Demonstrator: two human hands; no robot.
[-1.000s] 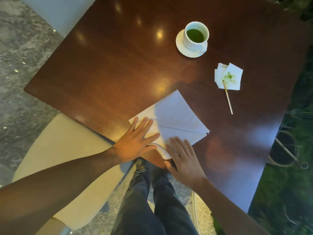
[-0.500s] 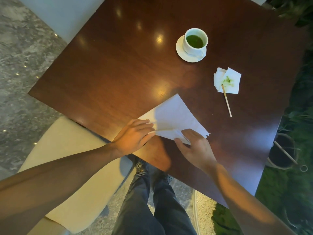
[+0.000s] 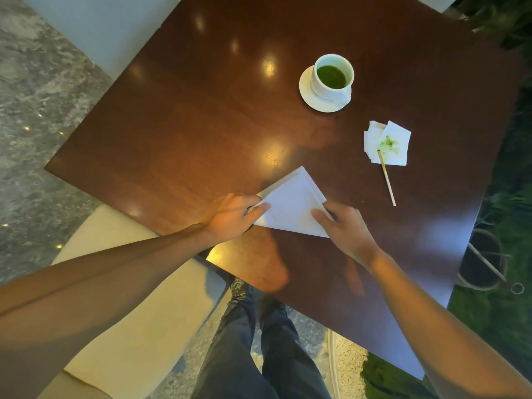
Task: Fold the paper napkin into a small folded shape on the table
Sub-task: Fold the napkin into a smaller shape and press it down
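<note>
A white paper napkin [image 3: 290,204] lies folded into a triangle on the dark wooden table [image 3: 201,119], near the front edge. My left hand [image 3: 231,216] rests at the napkin's left corner, fingers laid along its edge and pressing it down. On the right side my right hand [image 3: 344,226] pinches the napkin's right corner between thumb and fingers. The napkin's far tip points away from me, and its layered edges show along the right side.
A white cup of green drink [image 3: 332,74] stands on a saucer [image 3: 309,95] at the back right. A stained crumpled napkin [image 3: 388,142] and a thin wooden stick [image 3: 387,178] lie to the right. A beige chair seat [image 3: 121,283] sits below the table's left edge.
The napkin went from a larger flat sheet to a smaller triangle. My right hand lifted the near flap and carried it over; both hands now sit at the triangle's side corners.
</note>
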